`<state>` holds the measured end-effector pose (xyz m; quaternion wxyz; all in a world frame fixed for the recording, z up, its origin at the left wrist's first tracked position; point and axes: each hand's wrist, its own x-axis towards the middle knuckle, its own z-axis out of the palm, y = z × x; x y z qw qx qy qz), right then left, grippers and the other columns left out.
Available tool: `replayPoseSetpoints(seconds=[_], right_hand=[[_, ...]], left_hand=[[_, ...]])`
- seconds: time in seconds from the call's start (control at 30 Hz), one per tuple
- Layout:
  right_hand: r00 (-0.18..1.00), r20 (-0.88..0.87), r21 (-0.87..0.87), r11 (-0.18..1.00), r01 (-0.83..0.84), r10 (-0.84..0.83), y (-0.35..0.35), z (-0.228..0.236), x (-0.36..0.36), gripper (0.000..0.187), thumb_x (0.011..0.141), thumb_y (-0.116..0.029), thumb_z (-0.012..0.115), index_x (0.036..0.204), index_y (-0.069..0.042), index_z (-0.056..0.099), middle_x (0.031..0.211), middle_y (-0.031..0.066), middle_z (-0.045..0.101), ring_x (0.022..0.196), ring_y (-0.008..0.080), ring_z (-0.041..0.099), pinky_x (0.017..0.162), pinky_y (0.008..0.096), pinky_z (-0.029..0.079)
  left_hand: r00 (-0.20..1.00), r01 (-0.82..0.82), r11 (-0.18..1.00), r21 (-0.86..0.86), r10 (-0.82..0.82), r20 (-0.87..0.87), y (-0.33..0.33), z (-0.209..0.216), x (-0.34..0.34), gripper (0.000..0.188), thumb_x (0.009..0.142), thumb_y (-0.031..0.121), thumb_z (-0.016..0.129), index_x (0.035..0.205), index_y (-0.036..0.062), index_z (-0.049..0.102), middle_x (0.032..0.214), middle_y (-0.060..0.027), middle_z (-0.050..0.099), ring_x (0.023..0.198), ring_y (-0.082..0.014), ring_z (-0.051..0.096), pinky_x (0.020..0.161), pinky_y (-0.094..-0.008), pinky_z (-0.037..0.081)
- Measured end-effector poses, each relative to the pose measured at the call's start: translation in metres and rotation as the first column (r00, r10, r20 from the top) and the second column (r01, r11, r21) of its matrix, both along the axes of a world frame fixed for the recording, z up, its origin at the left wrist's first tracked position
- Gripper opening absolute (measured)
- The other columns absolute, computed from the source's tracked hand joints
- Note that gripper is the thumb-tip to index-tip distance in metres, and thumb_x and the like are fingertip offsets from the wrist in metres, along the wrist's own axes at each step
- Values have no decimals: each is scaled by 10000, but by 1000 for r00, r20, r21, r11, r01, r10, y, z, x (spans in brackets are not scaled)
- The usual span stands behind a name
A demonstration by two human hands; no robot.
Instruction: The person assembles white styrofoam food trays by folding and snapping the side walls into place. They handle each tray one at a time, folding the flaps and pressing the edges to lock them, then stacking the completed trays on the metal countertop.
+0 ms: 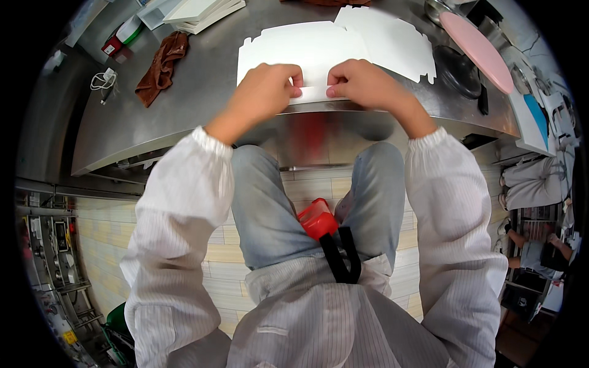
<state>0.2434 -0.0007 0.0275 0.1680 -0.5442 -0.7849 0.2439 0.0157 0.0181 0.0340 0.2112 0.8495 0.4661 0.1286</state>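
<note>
A flat white cardboard box blank lies on the steel table in front of me, its near edge folded up into a narrow strip. At the left end of that strip, my left hand pinches the card between thumb and curled fingers. My right hand grips the same strip a little way to the right, thumb toward the left hand. A second white blank lies to the right, partly overlapping the first. Both wrists are in white elastic cuffs.
On the steel table a brown cloth and a white cable lie left. A black pan and a pink round board stand right. White trays are at the back. A red container is below, between my legs.
</note>
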Motion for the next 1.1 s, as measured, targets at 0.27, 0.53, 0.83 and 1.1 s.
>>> replayPoseSetpoints(seconds=[0.27, 0.53, 0.83, 1.1], right_hand=[[979, 184, -96, 993, -68, 85, 35, 8, 3, 358, 810, -325, 826, 781, -49, 600, 680, 44, 581, 659, 170, 537, 589, 344, 421], [985, 172, -209, 978, 25, 11, 48, 12, 1, 504, 828, -509, 790, 738, -71, 555, 664, 34, 546, 652, 160, 501, 572, 352, 398], [927, 376, -172, 982, 77, -7, 68, 15, -3, 526, 762, -515, 835, 800, -78, 544, 722, 54, 599, 658, 199, 557, 584, 344, 431], [945, 327, -364, 923, 123, 3, 77, 27, 22, 588, 717, -535, 843, 871, -42, 562, 822, 121, 690, 808, 253, 698, 661, 364, 518]], left_hand=[[984, 164, 977, -138, -171, -45, 48, 2, -15, 284, 795, 256, 817, 864, 29, 662, 805, -106, 677, 752, -236, 617, 696, -376, 485], [983, 160, 948, -276, -179, -45, 76, 1, -13, 380, 810, 331, 825, 818, 33, 591, 737, -45, 568, 706, -174, 511, 645, -333, 415], [930, 45, 955, -292, -147, -338, 90, 15, 6, 479, 693, 294, 925, 808, 60, 524, 779, -71, 628, 657, -210, 624, 537, -316, 446], [850, 222, 941, -254, -315, -422, 137, 11, -3, 533, 618, 324, 945, 749, 61, 500, 649, -79, 605, 599, -216, 586, 551, -377, 435]])
